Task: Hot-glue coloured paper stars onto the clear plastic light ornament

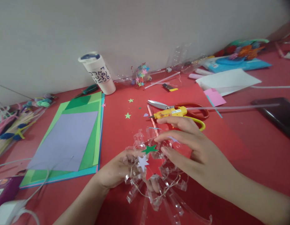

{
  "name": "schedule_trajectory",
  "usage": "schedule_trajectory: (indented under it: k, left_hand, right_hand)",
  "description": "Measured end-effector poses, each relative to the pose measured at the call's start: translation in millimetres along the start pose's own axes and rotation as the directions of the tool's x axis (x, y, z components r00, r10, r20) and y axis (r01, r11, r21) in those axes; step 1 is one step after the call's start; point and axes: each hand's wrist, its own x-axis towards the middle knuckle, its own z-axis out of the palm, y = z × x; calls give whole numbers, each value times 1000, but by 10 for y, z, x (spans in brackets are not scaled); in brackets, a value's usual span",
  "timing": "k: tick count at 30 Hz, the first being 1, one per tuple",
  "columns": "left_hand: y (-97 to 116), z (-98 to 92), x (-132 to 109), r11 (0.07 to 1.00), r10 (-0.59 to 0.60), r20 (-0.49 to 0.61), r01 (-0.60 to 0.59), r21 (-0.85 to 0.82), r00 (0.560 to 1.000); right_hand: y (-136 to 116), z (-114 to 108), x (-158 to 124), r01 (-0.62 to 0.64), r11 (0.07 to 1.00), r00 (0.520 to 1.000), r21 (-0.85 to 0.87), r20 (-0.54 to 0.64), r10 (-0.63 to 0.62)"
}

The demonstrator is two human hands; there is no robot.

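A decoration of curled clear plastic strips (176,207) is in front of me, with a thin loop of wire with tiny lights among the strips. On its middle sit a red paper star (154,167), a green star (149,149) and a pale lilac star (142,162). My left hand (117,170) grips the decoration from the left and beneath, its fingers partly hidden by the strips. Just right of the green star, my right hand (198,153) hovers with fingers apart; nothing shows between them. Beyond its fingertips lies a yellow glue gun (170,112).
Red-handled scissors (159,104) lie behind the glue gun. Small light-green stars (127,115) are scattered on the red table. Coloured paper sheets (65,137) are stacked at left, near a white tumbler (98,73). A box cutter (169,87) and white paper (227,82) lie farther back.
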Motion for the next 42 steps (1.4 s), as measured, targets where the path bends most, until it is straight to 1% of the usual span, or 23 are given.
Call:
schedule_trajectory:
  k: [3, 6, 12, 13, 17, 18, 20, 22, 26, 28, 32, 34, 37, 39, 40, 42]
  left_hand:
    - [33, 33, 3, 999, -30, 125, 24, 47, 992]
    - [55, 39, 6, 995, -33, 158, 17, 101, 987]
    - [44, 39, 2, 998, -27, 128, 19, 61, 991]
    - [40, 41, -3, 999, -20, 109, 15, 52, 994]
    - [29, 36, -21, 1000, 14, -66, -15, -6, 998]
    - [28, 30, -23, 1000, 9, -95, -11, -15, 995]
    - [29, 12, -21, 1000, -5, -118, 2, -24, 993]
    - [31, -5, -14, 1000, -1, -115, -2, -22, 993]
    - [32, -13, -1, 999, 50, -103, -50, 1, 993]
    - [28, -10, -2, 999, 45, -82, -45, 7, 996]
    - [31, -16, -11, 1000, 6, -40, -5, 24, 999]
    - [51, -17, -9, 997, 46, -40, -44, 56, 998]
    - [95, 6, 1, 982, 99, 52, -106, 154, 994]
    - [112, 28, 5, 980, 77, 102, -94, 174, 992]
    - [113, 35, 3, 984, 50, 99, -66, 164, 994]
    - [101, 35, -7, 994, -3, 37, -1, 110, 999]
  right_hand:
    - [14, 10, -2, -11, 1000, 1000, -2, -2, 11]
    - [21, 18, -2, -26, 1000, 1000, 3, 2, 26]
    - [16, 24, 28, -36, 999, 999, 10, -3, 36]
    - [14, 23, 30, -36, 999, 999, 15, -4, 37]
    - [0, 13, 8, -44, 998, 999, 45, -1, 44]
    - [-5, 8, -1, -45, 998, 999, 52, 5, 45]
    - [-16, 0, -18, -36, 997, 999, 63, 13, 35]
    - [-24, -4, -24, -18, 997, 1000, 70, 8, 17]
    - [-39, 0, -17, 5, 997, 1000, 74, -9, -4]
    - [-50, -6, -21, 22, 997, 999, 74, -26, -20]
    - [-79, -58, -47, 100, 992, 989, 82, -118, -90]
    - [-87, -91, -54, 159, 983, 978, 90, -151, -144]
    - [-76, -114, -48, 212, 971, 971, 112, -133, -197]
    - [-62, -113, -39, 224, 966, 972, 129, -96, -213]
    - [-55, -110, -34, 238, 963, 970, 129, -80, -229]
    - [-50, -108, -25, 285, 951, 958, 117, -58, -280]
